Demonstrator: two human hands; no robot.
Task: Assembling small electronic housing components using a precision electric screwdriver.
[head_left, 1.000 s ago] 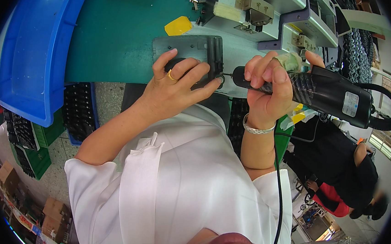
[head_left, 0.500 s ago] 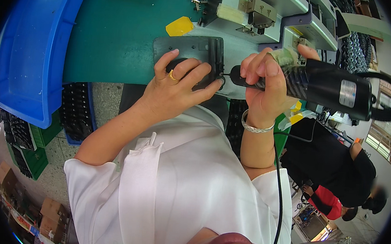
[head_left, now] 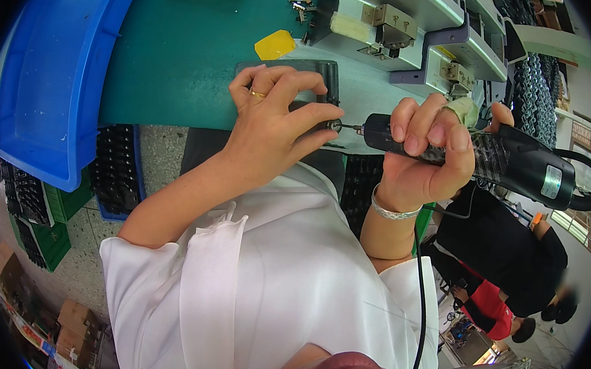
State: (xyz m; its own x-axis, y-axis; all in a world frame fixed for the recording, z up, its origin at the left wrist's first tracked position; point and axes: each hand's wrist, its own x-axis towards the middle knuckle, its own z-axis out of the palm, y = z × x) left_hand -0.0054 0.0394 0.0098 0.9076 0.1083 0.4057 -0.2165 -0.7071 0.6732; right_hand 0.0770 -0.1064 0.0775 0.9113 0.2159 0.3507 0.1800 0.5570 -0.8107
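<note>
My right hand (head_left: 429, 150) is wrapped round a black corded electric screwdriver (head_left: 513, 156), its thin bit pointing left. At the tip of the bit is a small round metal part (head_left: 334, 125), pinched between the thumb and forefinger of my left hand (head_left: 270, 113). What exactly this part is stays too small to make out. Behind my left hand lies a dark flat piece with a raised right edge (head_left: 330, 76) at the table's front edge; my fingers hide much of it.
Silver machines with metal blocks (head_left: 395, 26) stand at the back right. A yellow tag (head_left: 274, 45) and several small metal parts (head_left: 301, 6) lie on the green table (head_left: 180, 57). A blue bin (head_left: 54, 75) is at the left. Trays of black parts (head_left: 115, 170) sit below. Another person (head_left: 506, 236) is at the right.
The screwdriver has moved right and slightly down, away from the dark piece. My left hand has lifted its fingertips off that piece and now pinches the small round part by the bit.
</note>
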